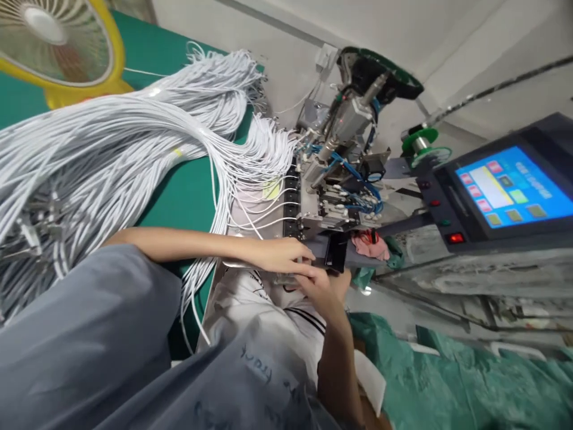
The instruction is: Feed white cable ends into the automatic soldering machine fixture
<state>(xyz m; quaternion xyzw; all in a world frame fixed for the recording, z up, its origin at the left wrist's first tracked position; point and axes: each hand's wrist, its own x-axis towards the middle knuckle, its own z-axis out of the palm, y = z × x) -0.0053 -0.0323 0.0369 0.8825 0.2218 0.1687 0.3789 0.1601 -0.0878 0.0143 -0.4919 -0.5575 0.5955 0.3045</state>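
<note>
My left hand point(280, 255) reaches in from the left, along the front edge of the machine point(320, 206). Its fingers are bent and meet those of my right hand point(319, 285), which comes up from below with fingers curled. Whatever is between the fingertips is hidden. One white cable point(250, 222) runs down and disappears behind my left hand. Several other white cables point(268, 206) end in the black slotted block point(291, 203) on the machine's near side. Right beside my fingers is a glossy black rectangular piece point(336, 251).
Thick bundles of white cables point(147, 131) spread over the green table point(179, 197). A yellow fan point(114, 48) stands at upper left. On the right are a lit control screen point(514, 188), a green spool point(423, 146) and a pink cloth point(372, 246). Green sheeting point(430, 370) lies lower right.
</note>
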